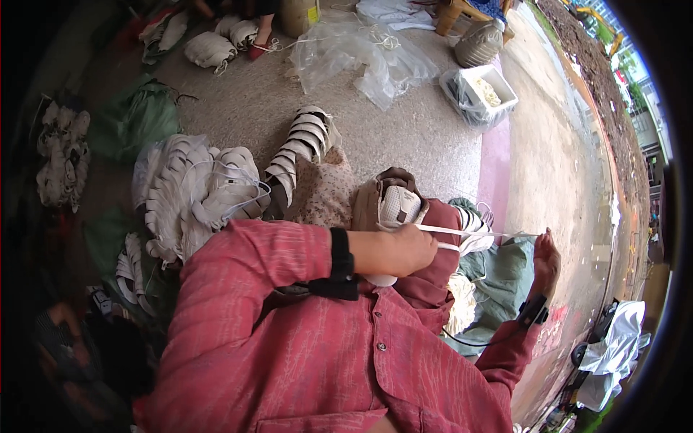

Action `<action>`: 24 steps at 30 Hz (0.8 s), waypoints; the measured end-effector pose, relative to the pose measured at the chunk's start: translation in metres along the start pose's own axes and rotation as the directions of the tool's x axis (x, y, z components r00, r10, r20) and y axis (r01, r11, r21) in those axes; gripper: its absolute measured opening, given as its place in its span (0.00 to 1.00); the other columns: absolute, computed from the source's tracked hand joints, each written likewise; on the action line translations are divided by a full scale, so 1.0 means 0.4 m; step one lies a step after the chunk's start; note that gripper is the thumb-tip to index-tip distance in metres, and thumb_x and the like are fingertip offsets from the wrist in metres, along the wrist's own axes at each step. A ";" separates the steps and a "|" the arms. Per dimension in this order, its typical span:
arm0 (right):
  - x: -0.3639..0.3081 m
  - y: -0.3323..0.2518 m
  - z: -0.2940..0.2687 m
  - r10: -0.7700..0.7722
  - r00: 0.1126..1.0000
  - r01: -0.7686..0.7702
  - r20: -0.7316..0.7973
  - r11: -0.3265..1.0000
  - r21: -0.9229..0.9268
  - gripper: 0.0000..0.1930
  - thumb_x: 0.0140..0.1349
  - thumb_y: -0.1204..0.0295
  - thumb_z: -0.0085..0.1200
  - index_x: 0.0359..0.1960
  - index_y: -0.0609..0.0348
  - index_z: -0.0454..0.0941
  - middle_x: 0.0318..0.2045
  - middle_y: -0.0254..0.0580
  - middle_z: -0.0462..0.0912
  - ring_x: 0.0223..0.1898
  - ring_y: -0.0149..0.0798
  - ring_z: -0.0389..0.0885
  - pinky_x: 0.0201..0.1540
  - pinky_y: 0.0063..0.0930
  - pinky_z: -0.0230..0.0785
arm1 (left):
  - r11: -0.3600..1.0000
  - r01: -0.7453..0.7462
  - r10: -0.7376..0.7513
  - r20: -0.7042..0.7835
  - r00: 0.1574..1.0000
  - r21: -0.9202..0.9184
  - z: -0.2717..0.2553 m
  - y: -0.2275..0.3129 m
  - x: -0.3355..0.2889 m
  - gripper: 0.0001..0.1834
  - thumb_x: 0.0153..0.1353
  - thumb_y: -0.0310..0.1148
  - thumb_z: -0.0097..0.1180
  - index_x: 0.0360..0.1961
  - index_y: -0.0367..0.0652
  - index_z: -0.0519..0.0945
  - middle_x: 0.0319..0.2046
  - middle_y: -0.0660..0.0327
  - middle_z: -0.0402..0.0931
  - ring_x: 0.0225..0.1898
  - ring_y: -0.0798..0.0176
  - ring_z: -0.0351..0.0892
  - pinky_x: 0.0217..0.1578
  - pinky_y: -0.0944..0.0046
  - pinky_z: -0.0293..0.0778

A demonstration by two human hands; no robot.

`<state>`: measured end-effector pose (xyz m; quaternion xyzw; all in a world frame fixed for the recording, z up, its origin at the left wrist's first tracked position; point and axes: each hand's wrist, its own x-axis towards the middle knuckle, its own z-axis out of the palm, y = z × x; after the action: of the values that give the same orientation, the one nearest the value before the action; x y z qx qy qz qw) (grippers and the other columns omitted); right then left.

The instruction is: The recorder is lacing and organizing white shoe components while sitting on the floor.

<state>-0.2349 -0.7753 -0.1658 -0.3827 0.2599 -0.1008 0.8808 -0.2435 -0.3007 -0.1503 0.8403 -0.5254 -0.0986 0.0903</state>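
**Holding the lace taut across your lap**

And there's your left hand (413, 250), fingers curled closed over the white lace (462, 231), tight against the beige shoe (399, 204)! That shoe sits on your lap, opening facing up, its lower part largely hidden by your hand. Out wide, your right hand (547, 260) has the lace's far run, fingers drawn together near the edge of the green cloth (512, 270); the exact pinch is too small to make out. What a straight line between the two!

This looks like a lacing pull, so play it steady: let the left hand anchor the shoe while the right draws out smoothly, no jerking. Mind the short second strand (449, 247) below the first; keep the pair apart and untwisted. And watch those striped white pieces (474, 229) behind, where a loose lace could snag.
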 end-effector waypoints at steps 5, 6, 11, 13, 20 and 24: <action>-0.014 -0.092 -0.078 -0.056 0.997 0.067 -0.057 0.978 0.200 0.14 0.68 0.81 0.48 0.54 0.72 0.72 0.44 0.51 0.82 0.45 0.40 0.83 0.52 0.30 0.80 | 0.978 -0.107 0.116 0.042 0.992 -0.179 -0.029 0.043 -0.020 0.13 0.53 0.33 0.59 0.36 0.35 0.76 0.32 0.49 0.80 0.35 0.51 0.83 0.33 0.55 0.77; -0.017 -0.103 -0.103 -0.055 0.998 0.058 -0.021 0.969 0.241 0.14 0.67 0.82 0.48 0.53 0.72 0.72 0.50 0.54 0.81 0.49 0.42 0.82 0.51 0.30 0.81 | 0.890 -0.207 0.252 0.060 0.966 -0.407 -0.052 0.027 -0.036 0.12 0.55 0.34 0.59 0.36 0.36 0.78 0.30 0.52 0.80 0.32 0.54 0.82 0.32 0.56 0.76; -0.027 -0.052 -0.210 0.008 0.997 -0.032 0.071 0.939 0.342 0.17 0.65 0.84 0.50 0.55 0.71 0.71 0.53 0.54 0.79 0.52 0.44 0.81 0.55 0.33 0.79 | 0.032 0.115 0.026 0.116 0.993 -0.993 -0.155 -0.158 -0.258 0.14 0.63 0.35 0.61 0.47 0.39 0.83 0.23 0.67 0.77 0.23 0.74 0.72 0.22 0.71 0.65; -0.023 -0.003 -0.235 -0.034 0.999 0.042 -0.028 0.931 0.363 0.16 0.65 0.84 0.50 0.55 0.71 0.72 0.53 0.55 0.79 0.52 0.43 0.80 0.54 0.32 0.79 | -0.296 -0.140 -0.424 -0.001 0.906 -0.945 -0.154 -0.223 -0.374 0.07 0.63 0.34 0.60 0.37 0.42 0.82 0.20 0.69 0.72 0.16 0.79 0.64 0.17 0.76 0.60; -0.052 0.194 -0.049 -0.029 0.998 0.038 -0.064 0.989 0.141 0.07 0.65 0.78 0.54 0.44 0.66 0.75 0.33 0.41 0.81 0.31 0.32 0.80 0.35 0.21 0.77 | -0.381 -0.750 -0.863 -0.083 0.498 -0.541 0.029 -0.404 -0.721 0.12 0.70 0.39 0.51 0.46 0.44 0.78 0.35 0.68 0.77 0.28 0.72 0.69 0.26 0.72 0.65; -0.180 0.354 0.253 -0.150 0.984 0.177 0.094 0.826 -0.535 0.06 0.68 0.71 0.52 0.38 0.61 0.77 0.28 0.35 0.80 0.21 0.25 0.74 0.20 0.17 0.63 | -0.188 -0.769 -0.981 0.072 0.182 -0.611 0.128 -0.448 -0.862 0.12 0.70 0.39 0.50 0.49 0.47 0.78 0.44 0.67 0.80 0.36 0.70 0.76 0.31 0.70 0.68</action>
<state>-0.2446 -0.5879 -0.1832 -0.6387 0.2227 -0.0892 0.7311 -0.2495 0.0846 -0.2212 0.3055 0.2029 0.0708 0.9276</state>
